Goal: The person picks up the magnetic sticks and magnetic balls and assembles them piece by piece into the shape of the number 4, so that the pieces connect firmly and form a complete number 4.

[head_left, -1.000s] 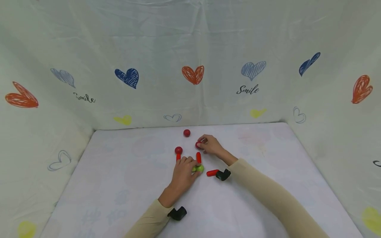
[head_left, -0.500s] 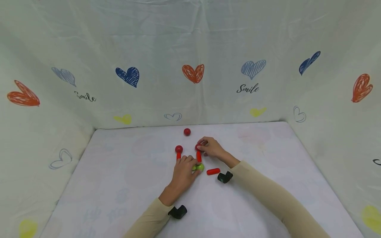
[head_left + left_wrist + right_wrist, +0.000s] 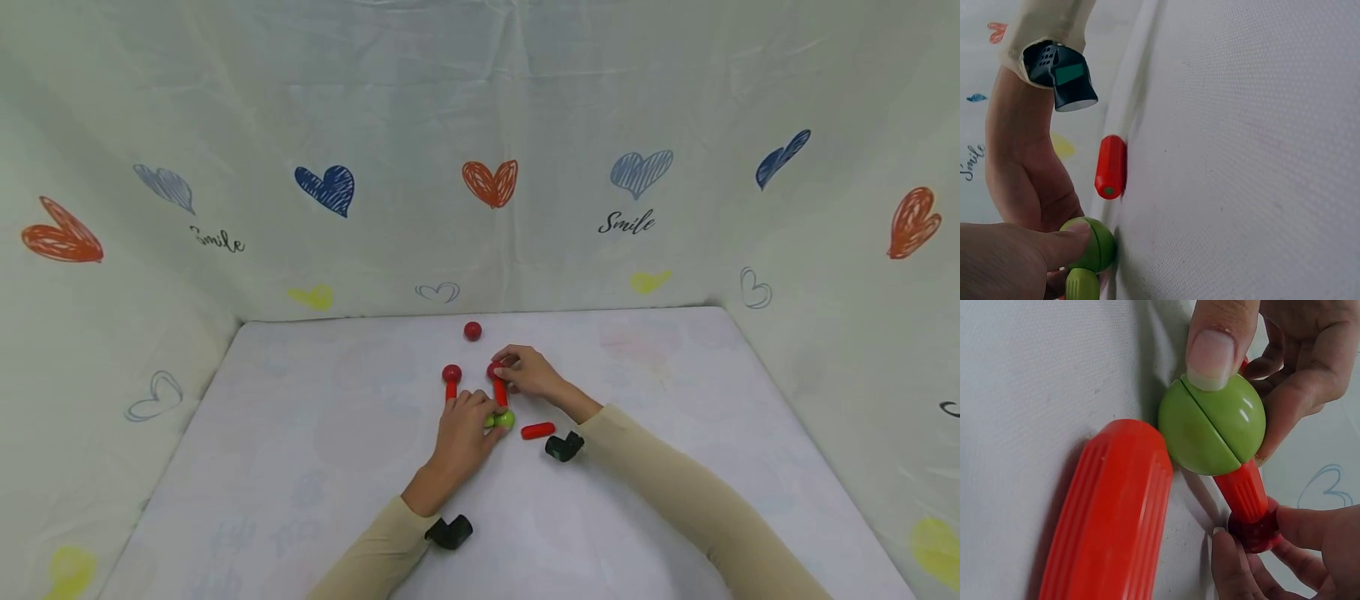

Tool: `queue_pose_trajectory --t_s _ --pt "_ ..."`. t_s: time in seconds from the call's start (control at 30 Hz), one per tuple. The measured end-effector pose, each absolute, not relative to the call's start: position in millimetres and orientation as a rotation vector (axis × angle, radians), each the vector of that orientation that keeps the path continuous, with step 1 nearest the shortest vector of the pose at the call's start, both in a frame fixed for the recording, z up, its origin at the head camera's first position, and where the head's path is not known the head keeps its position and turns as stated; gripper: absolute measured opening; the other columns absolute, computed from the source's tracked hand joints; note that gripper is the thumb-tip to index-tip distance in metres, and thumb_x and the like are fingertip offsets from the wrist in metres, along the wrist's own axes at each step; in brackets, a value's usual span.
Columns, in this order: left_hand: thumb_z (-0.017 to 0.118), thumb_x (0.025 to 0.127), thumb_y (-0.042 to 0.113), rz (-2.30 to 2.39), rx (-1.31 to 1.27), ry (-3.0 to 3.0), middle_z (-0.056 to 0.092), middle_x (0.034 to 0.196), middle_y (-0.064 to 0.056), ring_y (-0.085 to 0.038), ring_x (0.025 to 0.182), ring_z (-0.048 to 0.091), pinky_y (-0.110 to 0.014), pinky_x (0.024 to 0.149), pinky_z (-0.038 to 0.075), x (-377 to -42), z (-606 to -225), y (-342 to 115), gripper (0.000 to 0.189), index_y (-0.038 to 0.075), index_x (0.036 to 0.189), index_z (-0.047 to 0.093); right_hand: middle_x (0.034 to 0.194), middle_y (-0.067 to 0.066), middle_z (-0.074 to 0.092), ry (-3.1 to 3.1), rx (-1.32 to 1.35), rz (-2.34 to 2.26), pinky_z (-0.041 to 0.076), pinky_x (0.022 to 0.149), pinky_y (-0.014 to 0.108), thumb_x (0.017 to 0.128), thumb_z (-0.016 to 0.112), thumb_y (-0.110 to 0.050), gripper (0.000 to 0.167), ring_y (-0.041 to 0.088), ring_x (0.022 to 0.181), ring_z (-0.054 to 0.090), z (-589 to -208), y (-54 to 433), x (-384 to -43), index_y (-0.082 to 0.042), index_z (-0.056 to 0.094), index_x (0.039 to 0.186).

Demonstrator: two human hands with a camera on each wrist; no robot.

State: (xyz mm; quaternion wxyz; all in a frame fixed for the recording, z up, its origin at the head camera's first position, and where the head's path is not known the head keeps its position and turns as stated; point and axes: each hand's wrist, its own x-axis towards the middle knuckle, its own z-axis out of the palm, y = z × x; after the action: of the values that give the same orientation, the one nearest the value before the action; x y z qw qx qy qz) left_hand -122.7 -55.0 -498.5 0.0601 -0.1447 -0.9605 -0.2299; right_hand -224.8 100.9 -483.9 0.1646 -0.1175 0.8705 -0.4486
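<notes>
My left hand (image 3: 460, 435) grips a green ball (image 3: 505, 419) between thumb and fingers. A light green ribbed rod (image 3: 1082, 285) meets this ball and is partly covered by the hand. From the green ball a red rod (image 3: 1243, 492) runs to a dark red ball (image 3: 1254, 535), pinched between the thumb and fingers of my right hand (image 3: 529, 372). In the head view, this red ball sits right at the rod's far end. To the left, another red ball (image 3: 452, 373) tops a second red rod (image 3: 451, 390), whose near end is hidden behind my left hand.
A loose red rod (image 3: 537, 431) lies on the white table (image 3: 360, 467) to the right of the green ball. Farther back lies a single red ball (image 3: 472, 331). A white curtain (image 3: 390, 125) with printed hearts stands behind and at both sides.
My right hand has brought its red ball nearer, onto the far end of the red rod. That rod now leans slightly left at its far end. My left hand keeps its grip on the green ball.
</notes>
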Motion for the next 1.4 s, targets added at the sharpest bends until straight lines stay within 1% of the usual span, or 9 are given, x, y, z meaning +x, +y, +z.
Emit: queue_pose_trajectory --t_s 0.27,0.5,0.73,0.97,1.27,1.4 --pt "0.093 0.083 0.025 -0.701 -0.438 -2.905 0.07 0.102 -0.003 -0.02 0.098 0.059 -0.036 0.086 0.047 -123 -499 -54 0.035 0.013 0.115 0.082 0.125 0.02 0.068 2.485 -0.364 -1.255 0.061 0.075 0.03 0.102 0.067 -0.005 0.033 0.025 0.093 0.068 -486 101 -221 0.0 0.065 0.135" --pt "0.093 0.083 0.024 -0.716 -0.436 -2.899 0.07 0.103 -0.003 -0.02 0.096 0.059 -0.036 0.083 0.047 -121 -499 -55 0.034 0.013 0.114 0.082 0.128 0.019 0.066 2.485 -0.399 -1.224 0.062 0.079 0.031 0.102 0.067 -0.005 0.04 0.025 0.097 0.068 -488 102 -219 -0.002 0.062 0.141" --pt "0.092 0.083 0.023 -0.744 -0.418 -2.906 0.07 0.103 -0.003 -0.02 0.096 0.059 -0.034 0.081 0.045 -121 -499 -55 0.034 0.013 0.114 0.082 0.132 0.02 0.064 2.489 -0.413 -1.23 0.062 0.08 0.032 0.101 0.068 -0.003 0.045 0.024 0.097 0.068 -488 103 -214 -0.003 0.059 0.145" --pt "0.093 0.083 0.024 -0.729 -0.406 -2.912 0.07 0.102 -0.003 -0.019 0.095 0.059 -0.033 0.08 0.045 -123 -499 -54 0.035 0.013 0.114 0.082 0.133 0.023 0.063 2.477 -0.446 -1.253 0.062 0.079 0.033 0.1 0.066 -0.003 0.048 0.024 0.094 0.069 -488 107 -211 0.0 0.056 0.148" --pt "0.092 0.084 0.023 -0.758 -0.418 -2.906 0.07 0.102 -0.003 -0.019 0.093 0.057 -0.033 0.079 0.044 -125 -498 -55 0.034 0.013 0.114 0.082 0.136 0.024 0.062 2.535 -0.46 -1.214 0.062 0.086 0.038 0.099 0.068 -0.004 0.051 0.033 0.106 0.07 -487 116 -204 0.0 0.054 0.148" --pt "0.093 0.083 0.023 -0.768 -0.412 -2.908 0.07 0.102 -0.003 -0.019 0.093 0.058 -0.033 0.079 0.045 -124 -499 -55 0.035 0.013 0.115 0.082 0.135 0.022 0.064 2.55 -0.437 -1.195 0.061 0.091 0.041 0.1 0.069 -0.006 0.051 0.035 0.11 0.069 -489 124 -198 -0.001 0.054 0.148"
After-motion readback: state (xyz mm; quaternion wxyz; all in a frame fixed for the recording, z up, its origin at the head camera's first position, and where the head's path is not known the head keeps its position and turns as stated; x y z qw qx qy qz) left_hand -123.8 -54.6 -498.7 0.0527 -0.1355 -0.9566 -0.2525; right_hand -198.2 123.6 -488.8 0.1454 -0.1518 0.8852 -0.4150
